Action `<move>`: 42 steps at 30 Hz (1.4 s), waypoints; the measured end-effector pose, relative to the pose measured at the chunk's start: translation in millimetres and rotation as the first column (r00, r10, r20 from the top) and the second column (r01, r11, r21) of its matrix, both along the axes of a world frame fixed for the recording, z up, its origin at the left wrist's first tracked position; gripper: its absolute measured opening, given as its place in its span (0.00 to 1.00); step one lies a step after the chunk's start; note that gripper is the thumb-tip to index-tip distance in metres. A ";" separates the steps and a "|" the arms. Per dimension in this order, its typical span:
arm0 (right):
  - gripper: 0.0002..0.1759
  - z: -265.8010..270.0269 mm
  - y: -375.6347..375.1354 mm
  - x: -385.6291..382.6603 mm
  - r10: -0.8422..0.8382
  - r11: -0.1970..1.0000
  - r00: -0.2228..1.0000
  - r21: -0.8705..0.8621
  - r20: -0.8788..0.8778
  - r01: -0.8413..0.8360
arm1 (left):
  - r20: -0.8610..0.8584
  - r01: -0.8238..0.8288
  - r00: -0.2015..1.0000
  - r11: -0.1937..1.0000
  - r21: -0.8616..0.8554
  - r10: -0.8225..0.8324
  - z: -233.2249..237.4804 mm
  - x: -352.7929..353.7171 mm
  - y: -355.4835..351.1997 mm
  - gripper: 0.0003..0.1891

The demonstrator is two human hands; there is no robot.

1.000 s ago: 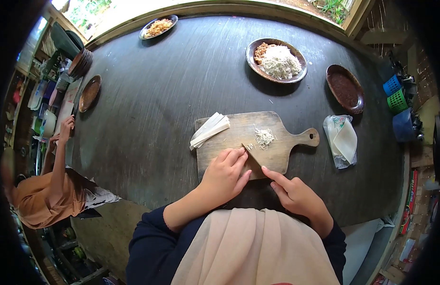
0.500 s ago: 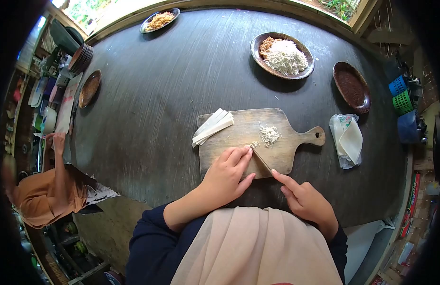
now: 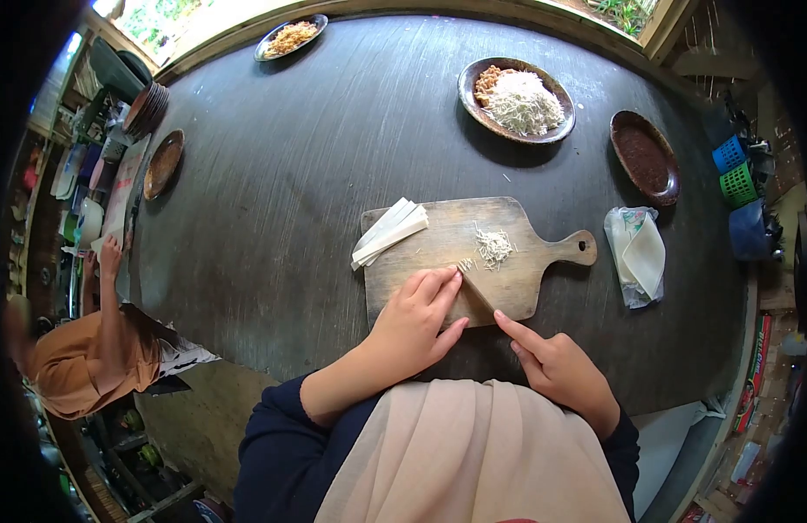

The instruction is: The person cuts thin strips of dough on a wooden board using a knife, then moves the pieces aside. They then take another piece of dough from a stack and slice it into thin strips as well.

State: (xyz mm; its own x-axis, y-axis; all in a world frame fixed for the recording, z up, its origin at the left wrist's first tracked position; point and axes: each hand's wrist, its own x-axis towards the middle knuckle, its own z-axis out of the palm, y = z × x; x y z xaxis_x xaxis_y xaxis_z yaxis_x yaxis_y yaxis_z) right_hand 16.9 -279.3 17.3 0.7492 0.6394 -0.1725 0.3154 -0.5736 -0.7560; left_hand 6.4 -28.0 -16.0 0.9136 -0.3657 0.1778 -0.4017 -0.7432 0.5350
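A wooden cutting board (image 3: pixel 517 209) with a handle lies before me. My right hand (image 3: pixel 556 370) grips a knife (image 3: pixel 478 290) whose blade slants across the board. Beside the blade, my left hand (image 3: pixel 417 322) presses its fingertips down on white strips, mostly hidden beneath the fingers; short cut ends (image 3: pixel 465 264) show at the tips. A pile of thin white shreds (image 3: pixel 493 247) sits right of the blade. At the board's upper left rests a stack of long flat white strips (image 3: pixel 391 234), apart from both hands.
Beyond the board stands a brown plate (image 3: pixel 470 112) with white shreds and brown pieces. A brown oval dish (image 3: pixel 646 157) and a plastic packet with white sheets (image 3: pixel 637 259) lie right. A food plate (image 3: pixel 290 39) is far back; another dish (image 3: pixel 164 164) is left. A person (image 3: pixel 90 357) sits left.
The knife handle and my right hand have shifted slightly left, and the blade's angle has changed a little. My left hand stays in place. The other person's hands at left have moved slightly.
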 end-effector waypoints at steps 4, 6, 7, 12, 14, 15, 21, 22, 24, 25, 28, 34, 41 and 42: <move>0.28 5.3 1.3 0.3 -0.026 1.000 0.999 0.003 -0.046 0.026 | 0.003 0.008 1.000 1.000 0.018 -0.008 3.2 1.4 -0.6 0.30; 0.28 1.3 1.7 1.8 -0.019 1.000 0.998 0.018 -0.064 0.020 | -0.003 0.009 1.000 1.000 0.026 -0.009 3.0 1.4 -0.6 0.30; 0.28 -0.5 3.4 3.3 -0.022 1.000 0.998 0.020 -0.066 0.024 | -0.009 0.010 1.000 0.999 0.032 -0.009 3.0 1.3 -0.6 0.30; 0.29 -0.7 3.7 4.2 -0.016 1.000 0.995 -0.015 -0.094 0.014 | -0.021 0.023 1.000 0.999 0.041 -0.022 3.4 0.8 -1.1 0.31; 0.29 3.7 -2.2 3.4 -0.005 1.000 0.993 -0.019 -0.115 0.003 | -0.020 0.014 1.000 0.999 0.038 -0.013 3.9 0.6 0.5 0.31; 0.29 5.5 -5.4 2.8 0.008 1.000 0.990 -0.024 -0.139 -0.011 | -0.027 0.020 0.999 0.999 0.035 -0.020 4.4 0.7 0.9 0.32; 0.29 8.5 -9.7 0.7 0.002 0.999 0.989 -0.047 -0.150 -0.010 | -0.030 0.033 0.999 0.999 0.036 -0.032 3.7 0.4 2.8 0.34; 0.29 8.0 -8.9 1.3 0.002 0.999 0.989 -0.048 -0.148 -0.010 | -0.033 0.035 0.999 0.999 0.034 -0.033 3.4 0.5 2.7 0.34; 0.29 4.8 -6.5 1.7 -0.007 1.000 0.992 -0.024 -0.123 0.004 | -0.018 0.035 0.999 0.999 0.042 -0.034 2.7 0.4 3.4 0.34; 0.29 4.0 -5.5 1.7 -0.008 1.000 0.992 -0.024 -0.123 0.005 | -0.004 0.035 0.999 0.998 0.051 -0.035 2.6 0.2 3.8 0.33; 0.29 3.7 -4.2 1.7 -0.007 0.999 0.996 -0.035 -0.089 0.004 | 0.006 0.031 0.999 0.998 0.048 -0.032 2.9 0.0 3.8 0.33; 0.29 3.1 -3.0 0.8 0.000 1.000 0.998 -0.018 -0.067 -0.001 | -0.038 0.007 0.999 0.999 0.032 -0.006 2.0 -1.5 0.9 0.34; 0.31 0.5 -2.7 -1.2 0.021 0.999 1.000 -0.029 -0.012 -0.021 | -0.024 0.010 1.000 0.999 0.041 -0.009 1.7 -1.3 -0.2 0.34; 0.31 0.1 -2.5 -1.5 0.030 0.999 1.000 -0.022 0.002 -0.030 | -0.012 0.009 1.000 0.998 0.057 -0.008 1.8 -1.3 -0.2 0.34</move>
